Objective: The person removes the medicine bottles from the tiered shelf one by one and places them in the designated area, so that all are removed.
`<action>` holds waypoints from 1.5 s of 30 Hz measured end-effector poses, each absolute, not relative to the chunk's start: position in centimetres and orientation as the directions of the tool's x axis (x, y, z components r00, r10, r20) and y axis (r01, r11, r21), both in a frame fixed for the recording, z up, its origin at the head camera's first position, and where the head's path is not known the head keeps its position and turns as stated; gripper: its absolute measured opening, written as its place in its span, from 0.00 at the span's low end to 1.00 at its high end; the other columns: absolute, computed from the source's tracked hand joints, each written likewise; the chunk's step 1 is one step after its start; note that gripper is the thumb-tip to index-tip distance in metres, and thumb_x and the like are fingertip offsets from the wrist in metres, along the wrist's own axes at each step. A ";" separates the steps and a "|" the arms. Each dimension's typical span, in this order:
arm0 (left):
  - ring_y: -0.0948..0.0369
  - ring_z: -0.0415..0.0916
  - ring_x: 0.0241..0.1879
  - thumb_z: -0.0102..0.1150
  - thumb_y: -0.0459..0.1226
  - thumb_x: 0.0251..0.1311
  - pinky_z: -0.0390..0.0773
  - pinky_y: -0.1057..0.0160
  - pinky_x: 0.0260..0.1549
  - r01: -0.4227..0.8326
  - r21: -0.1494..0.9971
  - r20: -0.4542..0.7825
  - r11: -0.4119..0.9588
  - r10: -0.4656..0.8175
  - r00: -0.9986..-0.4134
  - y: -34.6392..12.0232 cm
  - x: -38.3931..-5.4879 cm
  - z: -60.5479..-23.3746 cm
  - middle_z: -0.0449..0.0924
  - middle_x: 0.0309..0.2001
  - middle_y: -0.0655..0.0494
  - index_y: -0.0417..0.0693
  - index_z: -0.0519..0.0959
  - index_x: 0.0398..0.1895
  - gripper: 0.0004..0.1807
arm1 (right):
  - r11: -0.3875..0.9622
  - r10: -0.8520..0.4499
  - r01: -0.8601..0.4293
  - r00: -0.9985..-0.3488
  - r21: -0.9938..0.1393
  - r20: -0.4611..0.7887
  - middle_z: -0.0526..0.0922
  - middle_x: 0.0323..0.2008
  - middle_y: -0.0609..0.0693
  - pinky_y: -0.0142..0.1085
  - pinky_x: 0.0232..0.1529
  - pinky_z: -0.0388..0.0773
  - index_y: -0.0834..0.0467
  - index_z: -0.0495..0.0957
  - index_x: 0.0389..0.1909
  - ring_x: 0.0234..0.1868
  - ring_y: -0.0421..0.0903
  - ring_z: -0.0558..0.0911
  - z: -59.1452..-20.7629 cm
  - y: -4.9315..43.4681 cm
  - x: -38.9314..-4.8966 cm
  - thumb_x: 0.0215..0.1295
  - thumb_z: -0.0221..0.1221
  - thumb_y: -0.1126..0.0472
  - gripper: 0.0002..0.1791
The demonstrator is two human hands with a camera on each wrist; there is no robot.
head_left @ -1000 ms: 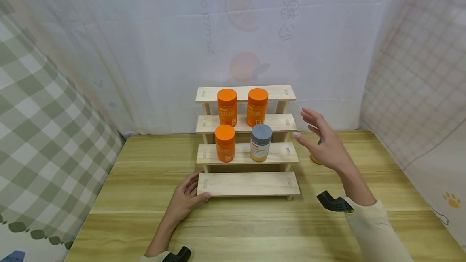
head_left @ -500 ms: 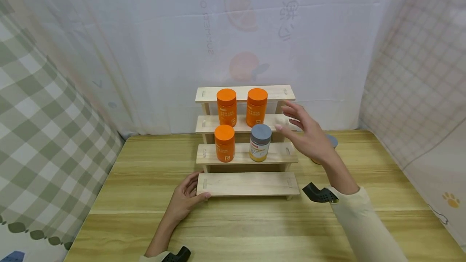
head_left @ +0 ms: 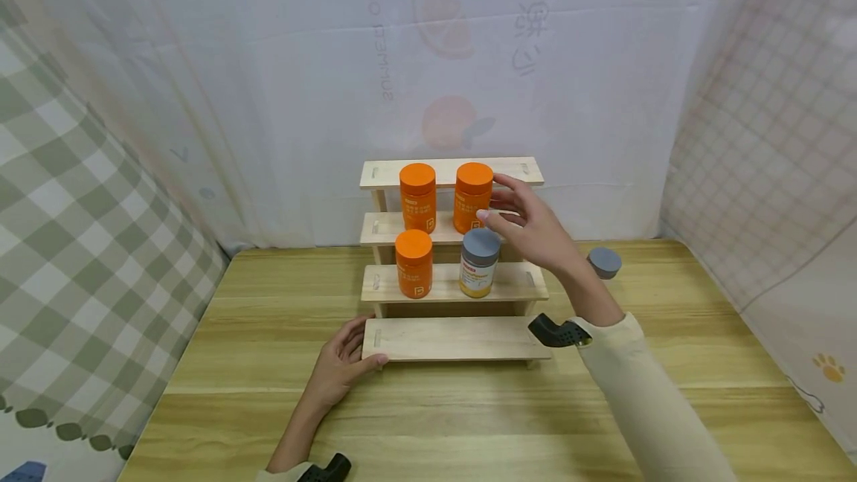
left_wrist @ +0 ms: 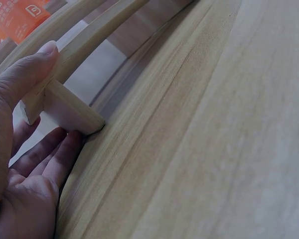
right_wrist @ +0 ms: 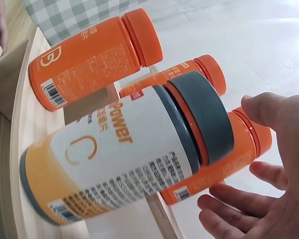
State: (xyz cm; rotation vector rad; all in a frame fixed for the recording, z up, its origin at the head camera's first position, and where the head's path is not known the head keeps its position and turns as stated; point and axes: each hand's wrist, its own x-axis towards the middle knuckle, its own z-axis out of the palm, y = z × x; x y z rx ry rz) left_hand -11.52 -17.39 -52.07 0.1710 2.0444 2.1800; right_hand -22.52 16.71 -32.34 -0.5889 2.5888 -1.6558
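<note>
A stepped wooden display rack (head_left: 458,339) stands on the table. My left hand (head_left: 340,364) grips the left end of its lowest step, thumb on the board and fingers by the leg (left_wrist: 72,107). The third step up bears two orange supplement bottles, a left one (head_left: 418,199) and a right one (head_left: 474,195). Beside the right bottle is my right hand (head_left: 532,225), thumb and fingers spread around its side; I cannot tell if they touch it. One step lower stand another orange bottle (head_left: 414,266) and a grey-lidded white-and-yellow bottle (right_wrist: 109,159), all upright.
Another grey-lidded bottle (head_left: 605,262) stands on the wooden table (head_left: 268,318) right of the rack, partly behind my right forearm. A white printed cloth (head_left: 301,95) hangs behind, and a green checked cloth (head_left: 100,207) is at the left.
My right hand has moved left, from beside the rack to the right orange bottle on the third step. The grey-lidded bottle on the table has come into view. My left hand has stayed put.
</note>
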 end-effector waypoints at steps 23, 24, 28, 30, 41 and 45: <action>0.69 0.75 0.62 0.75 0.28 0.54 0.81 0.71 0.57 -0.006 0.998 0.006 -0.064 0.190 -0.982 -17.4 -11.6 -52.3 0.67 0.72 0.39 0.45 0.65 0.75 0.44 | 0.370 -0.211 -0.130 -0.976 -0.920 0.053 0.75 0.68 0.57 0.56 0.67 0.75 0.47 0.64 0.75 0.67 0.56 0.76 -32.6 14.3 -24.5 0.70 0.65 0.47 0.35; 0.69 0.75 0.63 0.75 0.28 0.54 0.81 0.71 0.57 -0.005 0.998 0.007 -0.063 0.191 -0.982 -17.4 -11.6 -52.3 0.67 0.72 0.39 0.45 0.65 0.75 0.44 | 0.372 -0.209 -0.132 -0.976 -0.919 0.056 0.76 0.68 0.57 0.56 0.67 0.75 0.47 0.65 0.75 0.67 0.56 0.76 -32.5 14.3 -24.5 0.70 0.65 0.46 0.35; 0.69 0.75 0.62 0.76 0.28 0.54 0.82 0.70 0.55 -0.003 0.999 0.007 -0.052 0.185 -0.983 -17.4 -11.6 -52.2 0.69 0.71 0.38 0.45 0.66 0.75 0.44 | 0.388 -0.190 -0.139 -0.979 -0.911 0.068 0.76 0.69 0.57 0.57 0.68 0.74 0.48 0.67 0.73 0.67 0.56 0.76 -32.5 14.5 -24.4 0.69 0.65 0.44 0.35; 0.68 0.76 0.61 0.76 0.28 0.53 0.83 0.69 0.54 -0.005 0.999 0.004 -0.048 0.180 -0.984 -17.4 -11.5 -52.2 0.69 0.70 0.38 0.46 0.66 0.75 0.45 | 0.391 -0.180 -0.142 -0.981 -0.909 0.076 0.75 0.69 0.57 0.57 0.69 0.73 0.48 0.67 0.73 0.68 0.56 0.76 -32.4 14.7 -24.4 0.69 0.65 0.42 0.35; 0.68 0.76 0.61 0.76 0.28 0.54 0.84 0.68 0.52 -0.011 0.999 -0.002 -0.047 0.179 -0.984 -17.4 -11.6 -52.1 0.70 0.70 0.38 0.46 0.66 0.75 0.44 | 0.347 -0.168 -0.157 -0.980 -0.925 0.104 0.75 0.70 0.56 0.57 0.69 0.73 0.47 0.66 0.73 0.67 0.55 0.76 -32.2 16.0 -23.4 0.70 0.65 0.44 0.34; 0.68 0.76 0.61 0.76 0.28 0.54 0.84 0.68 0.52 -0.012 0.999 -0.004 -0.043 0.179 -0.984 -17.4 -11.6 -52.1 0.69 0.70 0.38 0.46 0.66 0.75 0.44 | 0.350 -0.160 -0.162 -0.981 -0.923 0.112 0.74 0.70 0.56 0.57 0.68 0.74 0.48 0.65 0.74 0.68 0.56 0.75 -32.4 16.7 -23.1 0.70 0.64 0.44 0.36</action>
